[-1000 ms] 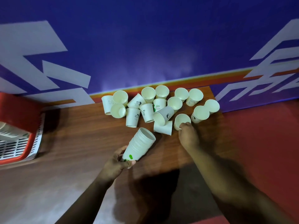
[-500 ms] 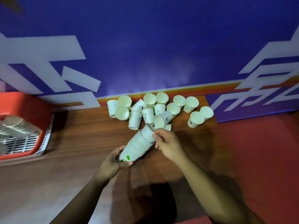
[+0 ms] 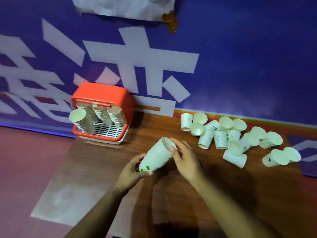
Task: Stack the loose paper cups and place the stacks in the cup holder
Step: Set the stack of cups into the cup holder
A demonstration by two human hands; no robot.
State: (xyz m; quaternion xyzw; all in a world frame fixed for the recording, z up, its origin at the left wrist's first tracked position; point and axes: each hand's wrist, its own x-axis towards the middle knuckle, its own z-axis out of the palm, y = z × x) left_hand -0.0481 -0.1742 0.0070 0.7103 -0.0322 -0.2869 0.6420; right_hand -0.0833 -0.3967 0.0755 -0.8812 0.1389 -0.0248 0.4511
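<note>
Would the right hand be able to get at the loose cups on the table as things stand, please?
Probably yes. The right hand rests only at the rim of the stack, which the left hand grips at its base. Bare table lies between it and the loose cups, with nothing in between.

Large white Chinese characters stand on the purple wall banner, cropped and unreadable; small dark and green prints on the white paper cups are illegible.

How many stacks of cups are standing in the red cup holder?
3: a left stack leaning outward, a middle stack, and a right stack, all in the cup holder. More behind may be hidden.
</note>
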